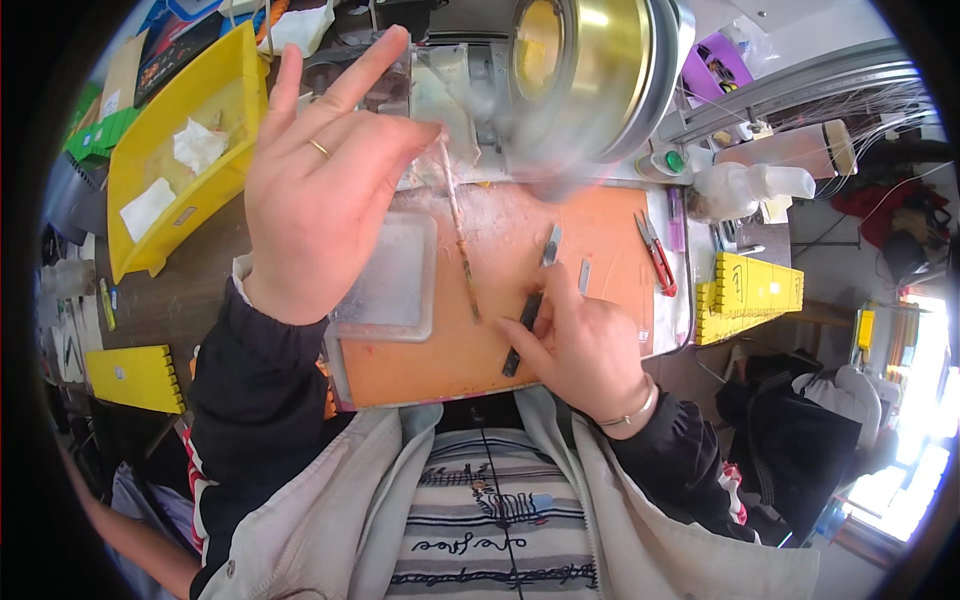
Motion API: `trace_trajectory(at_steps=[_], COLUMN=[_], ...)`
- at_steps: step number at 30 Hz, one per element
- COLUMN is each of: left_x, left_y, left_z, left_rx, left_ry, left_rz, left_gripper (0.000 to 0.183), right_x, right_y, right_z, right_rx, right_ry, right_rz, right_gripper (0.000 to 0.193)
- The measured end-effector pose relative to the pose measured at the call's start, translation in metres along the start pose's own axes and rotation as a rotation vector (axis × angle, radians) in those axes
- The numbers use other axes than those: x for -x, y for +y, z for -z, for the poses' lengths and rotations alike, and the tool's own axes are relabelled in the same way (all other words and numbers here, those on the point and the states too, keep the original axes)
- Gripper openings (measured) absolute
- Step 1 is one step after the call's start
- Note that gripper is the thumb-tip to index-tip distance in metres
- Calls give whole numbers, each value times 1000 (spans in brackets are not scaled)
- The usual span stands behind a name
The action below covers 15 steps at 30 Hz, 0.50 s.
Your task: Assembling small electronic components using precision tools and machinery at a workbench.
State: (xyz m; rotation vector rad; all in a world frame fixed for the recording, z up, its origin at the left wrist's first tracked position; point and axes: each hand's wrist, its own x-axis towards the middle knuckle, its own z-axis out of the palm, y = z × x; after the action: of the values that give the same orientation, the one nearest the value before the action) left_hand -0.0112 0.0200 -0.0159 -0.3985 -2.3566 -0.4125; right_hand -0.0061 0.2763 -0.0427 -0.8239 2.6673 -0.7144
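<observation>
Between the thumb and index finger of my left hand [335, 190] is the upper end of a thin speckled strand [460, 240], apparently of small beads. It slants down over the orange work mat [410, 375], with its lower end close to my right thumb. The other fingers of my left hand point up and apart. My right hand [580, 345] has its fingers closed around a slim black-handled tool [513, 360] with a grey metal end. Its exact kind is unclear. A flat translucent plastic box [385, 285] lies on the mat below my left hand.
A large brass-coloured drum [590, 60] stands at the back, blurred beneath. Red-handled thread snips [657, 255] and a small metal strip [584, 274] lie right of my right hand. A yellow tray [125, 215] is at left, a squeeze bottle [750, 188] and yellow bins [755, 285] at right.
</observation>
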Motion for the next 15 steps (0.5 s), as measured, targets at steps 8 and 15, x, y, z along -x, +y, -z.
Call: trace_trajectory(at_steps=[8, 15], left_x=[1, 1], left_y=[-2, -2], left_z=[0, 2], left_rx=[8, 12], left_ry=[-13, 6], left_rz=[-14, -4], left_gripper=[15, 15], right_x=[0, 17], right_y=[11, 25], right_z=[0, 37], right_rx=[-86, -1504], right_ry=[21, 42], right_rz=[-53, -265], right_gripper=[14, 29])
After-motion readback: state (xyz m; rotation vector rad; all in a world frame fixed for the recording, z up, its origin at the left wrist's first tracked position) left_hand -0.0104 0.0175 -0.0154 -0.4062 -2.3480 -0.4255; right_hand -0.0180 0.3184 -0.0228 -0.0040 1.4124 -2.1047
